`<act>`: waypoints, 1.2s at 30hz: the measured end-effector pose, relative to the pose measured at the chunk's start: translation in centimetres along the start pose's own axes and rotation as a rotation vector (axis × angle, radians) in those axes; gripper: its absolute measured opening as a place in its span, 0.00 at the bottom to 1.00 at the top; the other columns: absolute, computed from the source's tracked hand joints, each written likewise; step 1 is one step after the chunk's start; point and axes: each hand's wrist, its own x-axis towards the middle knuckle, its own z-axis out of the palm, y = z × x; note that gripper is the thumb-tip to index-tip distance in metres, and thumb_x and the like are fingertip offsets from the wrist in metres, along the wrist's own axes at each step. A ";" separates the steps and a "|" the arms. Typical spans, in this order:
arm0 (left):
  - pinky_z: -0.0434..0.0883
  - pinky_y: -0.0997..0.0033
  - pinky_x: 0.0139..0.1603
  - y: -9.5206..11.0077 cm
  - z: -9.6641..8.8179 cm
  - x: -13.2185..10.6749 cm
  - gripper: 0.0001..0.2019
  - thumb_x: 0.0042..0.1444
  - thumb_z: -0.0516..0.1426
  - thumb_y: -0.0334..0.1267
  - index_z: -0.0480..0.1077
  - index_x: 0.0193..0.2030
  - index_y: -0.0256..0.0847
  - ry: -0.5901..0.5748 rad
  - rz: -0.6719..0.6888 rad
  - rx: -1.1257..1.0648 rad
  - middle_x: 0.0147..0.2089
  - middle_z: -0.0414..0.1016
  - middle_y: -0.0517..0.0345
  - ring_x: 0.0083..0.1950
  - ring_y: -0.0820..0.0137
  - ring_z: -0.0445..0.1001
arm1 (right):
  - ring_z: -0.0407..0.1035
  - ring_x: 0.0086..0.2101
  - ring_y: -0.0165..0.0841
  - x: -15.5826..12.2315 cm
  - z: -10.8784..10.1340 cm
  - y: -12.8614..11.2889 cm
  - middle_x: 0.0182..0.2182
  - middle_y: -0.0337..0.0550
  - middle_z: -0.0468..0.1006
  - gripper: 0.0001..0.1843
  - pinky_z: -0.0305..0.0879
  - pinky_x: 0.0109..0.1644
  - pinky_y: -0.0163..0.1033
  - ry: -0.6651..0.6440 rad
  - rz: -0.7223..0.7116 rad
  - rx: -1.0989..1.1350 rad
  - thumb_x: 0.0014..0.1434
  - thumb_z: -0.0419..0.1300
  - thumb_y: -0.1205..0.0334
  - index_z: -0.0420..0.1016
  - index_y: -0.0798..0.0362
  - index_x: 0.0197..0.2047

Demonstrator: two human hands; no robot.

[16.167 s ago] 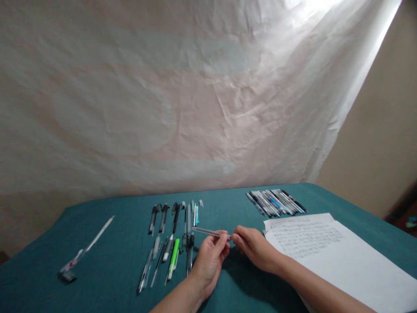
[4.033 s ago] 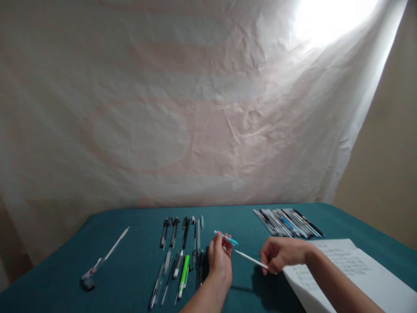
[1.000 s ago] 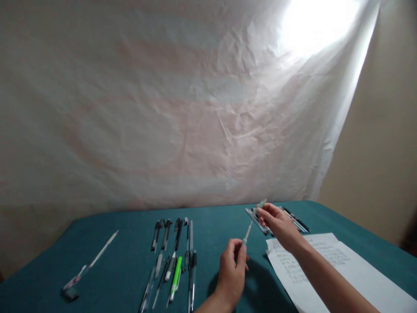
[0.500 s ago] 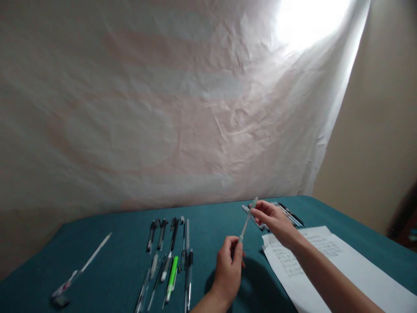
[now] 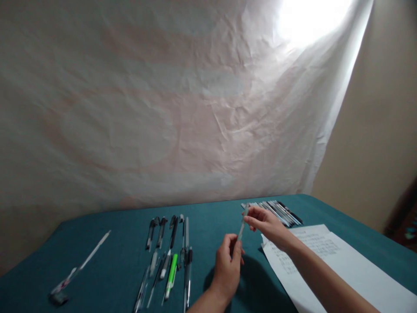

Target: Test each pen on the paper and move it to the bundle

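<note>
Right hand (image 5: 264, 221) — partly hiding pen row (image 5: 282, 212); forearm (image 5: 314, 268) — blocking some paper (image 5: 345, 269).

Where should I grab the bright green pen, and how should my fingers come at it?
Probably pinch the green pen mid-barrel, from above, with the grip across its sides. It's slim and straight and lies slanting on the cloth, with a white-ended pen close on its left and a dark-topped pen to its right. Coming down should avoid nudging those.

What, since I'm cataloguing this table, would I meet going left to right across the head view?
Small dark object, slim white stick, bright green pen, left hand, right hand, written-on paper.
</note>
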 end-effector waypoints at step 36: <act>0.63 0.76 0.31 -0.1 -0.6 0.4 0.10 0.57 0.50 0.43 0.64 0.39 0.39 0.055 0.050 0.023 0.32 0.66 0.59 0.29 0.74 0.65 | 0.69 0.28 0.29 -0.4 -0.2 0.5 0.35 0.42 0.72 0.21 0.64 0.29 0.34 -0.244 0.093 0.071 0.50 0.61 0.52 0.67 0.54 0.44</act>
